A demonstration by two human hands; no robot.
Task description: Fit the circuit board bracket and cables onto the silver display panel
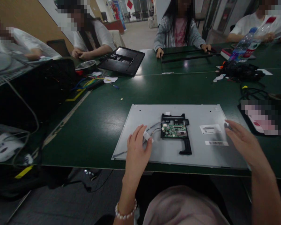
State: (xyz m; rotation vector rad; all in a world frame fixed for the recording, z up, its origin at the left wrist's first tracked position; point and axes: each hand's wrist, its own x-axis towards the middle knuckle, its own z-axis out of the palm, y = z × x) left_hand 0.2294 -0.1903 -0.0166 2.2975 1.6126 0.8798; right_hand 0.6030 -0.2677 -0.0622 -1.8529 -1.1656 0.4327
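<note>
"So, what's the left hand [140, 145] got?"

"It seems to pinch a white tab [147, 135] beside the grey cables [155, 125]. The right hand [242, 142] has a small dark piece [228, 126] at its fingertips; whether it's gripped, I can't tell."

"What could go wrong?"

"A tug on that tab might strain the cables where they meet the circuit board [174, 130]. And the grey panel [201, 112] under it all lies flat near the close edge of the green worktop [103, 125]; a nudge could push it over."

"And farther out?"

"Across from us, a co-worker's hands [159, 53] on a black frame [189, 58], plastic bottles [242, 47] to the right, pale floor [138, 36] behind."
</note>
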